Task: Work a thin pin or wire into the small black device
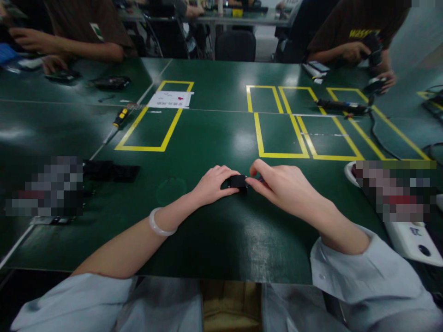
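Observation:
A small black box-shaped part (238,183) sits low over the green table, directly in front of me. My left hand (216,183) is closed on it from the left, thumb on the near side and fingers on the far side. At the part's right end is my right hand (277,180), its thumb and curled index finger drawn together close to the edge. Something small and dark shows near those fingertips, too small to name. A pale bangle circles my left wrist.
Black parts (112,170) lie to the left beside a blurred-out stack. A yellow-black screwdriver (121,117) and a paper sheet (170,99) lie beyond. At right are a white power strip (413,242) and a cabled black tool (342,106). Two co-workers handle devices across the table.

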A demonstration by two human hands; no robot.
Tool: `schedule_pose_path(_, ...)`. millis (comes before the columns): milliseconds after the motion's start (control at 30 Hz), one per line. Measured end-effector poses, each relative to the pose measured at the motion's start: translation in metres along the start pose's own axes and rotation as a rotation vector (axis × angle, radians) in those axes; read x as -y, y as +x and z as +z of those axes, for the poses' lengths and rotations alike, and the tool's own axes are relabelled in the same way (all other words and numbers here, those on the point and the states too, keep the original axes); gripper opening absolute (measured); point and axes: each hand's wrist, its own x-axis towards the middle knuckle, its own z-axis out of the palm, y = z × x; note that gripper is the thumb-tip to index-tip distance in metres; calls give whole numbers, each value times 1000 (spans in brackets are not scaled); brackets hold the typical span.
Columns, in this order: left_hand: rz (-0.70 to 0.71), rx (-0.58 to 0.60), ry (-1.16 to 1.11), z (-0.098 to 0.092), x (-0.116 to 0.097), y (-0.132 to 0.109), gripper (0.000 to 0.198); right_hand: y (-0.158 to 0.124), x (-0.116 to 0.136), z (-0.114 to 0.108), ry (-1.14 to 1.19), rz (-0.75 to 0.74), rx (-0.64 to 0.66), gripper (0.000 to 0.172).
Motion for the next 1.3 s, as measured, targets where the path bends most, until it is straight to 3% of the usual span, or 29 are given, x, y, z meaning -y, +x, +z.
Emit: schedule_pose_path(1300,6,-11,-3,0,1,0,40,0,1,0,0,-17,-5,25)
